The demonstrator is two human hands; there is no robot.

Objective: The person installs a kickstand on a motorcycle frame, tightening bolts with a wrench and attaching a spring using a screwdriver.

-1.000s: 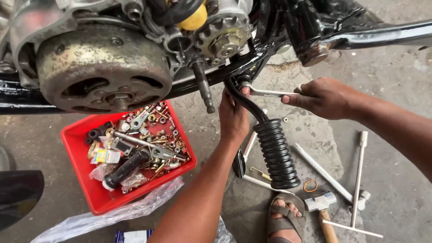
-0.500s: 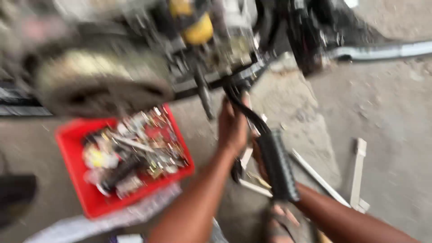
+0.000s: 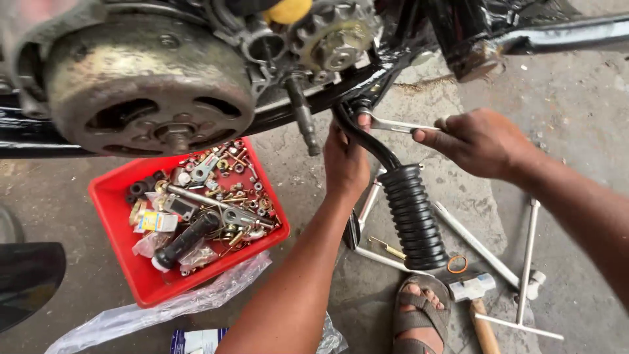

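Currently the work is at the fastener where the footrest bar [image 3: 367, 141] meets the black frame [image 3: 308, 105] under the engine. The left hand [image 3: 346, 164] is closed around the bar just below that joint, bracing it; the ribbed rubber footrest [image 3: 414, 216] hangs down and to the right from the same bar. The right hand [image 3: 481, 141] is clenched on the shank of a slim wrench [image 3: 393, 124], whose head sits at the joint, close against the left fingers; whether the head is fully seated on a nut cannot be told, since the fingers and bar cover it. By appearance this is the turning step on the mounting bolt. The next move would call for a short, controlled swing of the wrench while the left hand keeps the bar from rotating, with care for the fingers beside the wrench head. A red tray [image 3: 124, 255] of nuts and bolts lies near on the floor; a hammer [image 3: 475, 295] and T-handle wrenches [image 3: 524, 275] lie to the right.
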